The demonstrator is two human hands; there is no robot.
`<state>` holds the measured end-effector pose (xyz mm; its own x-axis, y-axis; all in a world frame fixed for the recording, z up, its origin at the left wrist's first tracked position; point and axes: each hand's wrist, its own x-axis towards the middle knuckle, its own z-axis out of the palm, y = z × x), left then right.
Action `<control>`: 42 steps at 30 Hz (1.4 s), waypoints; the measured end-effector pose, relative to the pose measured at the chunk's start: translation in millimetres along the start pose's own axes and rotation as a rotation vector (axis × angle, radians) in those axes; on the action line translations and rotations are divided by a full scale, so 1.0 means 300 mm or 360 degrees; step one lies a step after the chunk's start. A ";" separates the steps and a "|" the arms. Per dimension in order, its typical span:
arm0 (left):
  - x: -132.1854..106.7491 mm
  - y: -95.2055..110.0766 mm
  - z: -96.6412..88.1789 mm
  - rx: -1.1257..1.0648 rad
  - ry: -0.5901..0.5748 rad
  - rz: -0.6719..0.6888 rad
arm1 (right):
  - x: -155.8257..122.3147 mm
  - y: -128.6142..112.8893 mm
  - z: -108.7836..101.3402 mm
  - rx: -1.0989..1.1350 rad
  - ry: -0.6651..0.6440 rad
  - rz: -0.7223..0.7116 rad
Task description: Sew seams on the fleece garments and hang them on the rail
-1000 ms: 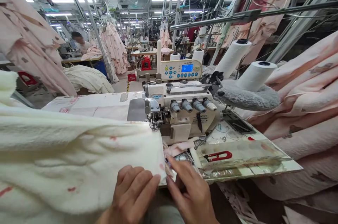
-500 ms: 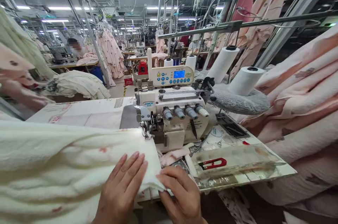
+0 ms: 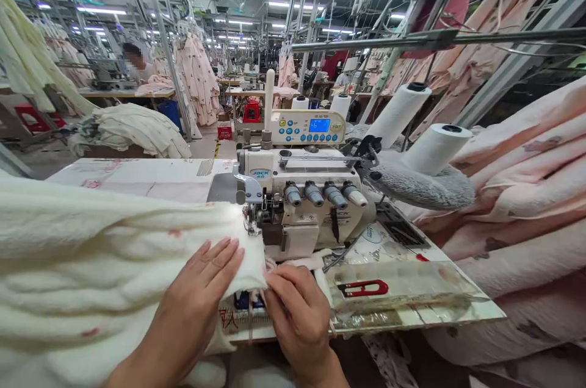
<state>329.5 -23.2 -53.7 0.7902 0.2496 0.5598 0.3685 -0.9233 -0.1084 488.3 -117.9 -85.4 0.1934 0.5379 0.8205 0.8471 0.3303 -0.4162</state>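
Fabric looks cream, plush, rumpled, red-flecked; left fingers lie flat, right fingers pinch its edge.

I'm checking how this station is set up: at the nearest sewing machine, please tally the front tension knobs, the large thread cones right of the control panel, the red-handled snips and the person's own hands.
Tension knobs: 4
Large thread cones: 2
Red-handled snips: 1
Left hand and right hand: 2
Total: 9
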 end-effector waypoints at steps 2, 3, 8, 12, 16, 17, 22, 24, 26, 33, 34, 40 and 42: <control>0.012 -0.005 -0.006 0.0018 -0.0019 -0.0003 | 0.010 0.008 0.000 -0.0031 -0.0021 -0.0023; 0.019 -0.010 -0.008 0.0034 -0.0037 0.0000 | 0.017 0.013 0.001 -0.0048 -0.0026 -0.0030; 0.051 -0.047 -0.005 0.0085 -0.0133 0.0014 | 0.066 0.036 0.007 -0.0103 -0.0046 -0.0092; 0.075 -0.090 0.004 0.0035 -0.0211 0.0041 | 0.114 0.053 0.010 -0.0191 -0.0135 -0.0099; 0.123 -0.127 0.010 -0.0059 -0.0350 0.0036 | 0.153 0.068 0.024 -0.0349 -0.0277 -0.0078; 0.141 -0.133 0.009 -0.0072 -0.0401 0.0013 | 0.157 0.068 0.029 -0.0384 -0.0286 -0.0061; 0.242 -0.163 0.006 -0.0060 -0.0755 -0.0208 | 0.099 0.050 0.032 -0.0377 0.0005 -0.0045; 0.275 -0.185 0.016 -0.0076 -0.0841 -0.0269 | 0.044 0.050 0.025 -0.0350 0.0014 -0.0072; 0.301 -0.213 0.034 -0.0081 -0.0850 -0.0332 | -0.011 0.059 0.021 -0.0314 -0.0022 -0.0057; 0.364 -0.271 0.098 -0.0037 -0.0788 -0.0564 | -0.086 0.061 0.041 -0.0205 -0.0036 -0.0022; 0.367 -0.271 0.101 -0.0031 -0.0776 -0.0582 | -0.087 0.056 0.046 -0.0190 -0.0044 -0.0031; 0.270 -0.246 0.022 0.0033 -0.0717 -0.0784 | -0.125 0.022 0.095 0.0057 -0.0061 0.0021; 0.179 -0.215 -0.036 0.0044 -0.0717 -0.0854 | -0.135 0.005 0.118 0.0176 -0.0021 0.0150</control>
<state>342.8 46.6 -8.0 0.6194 0.7711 0.1475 0.7721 -0.6324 0.0637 464.2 -111.7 -133.0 0.2622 0.5805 0.7708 0.7658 0.3608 -0.5323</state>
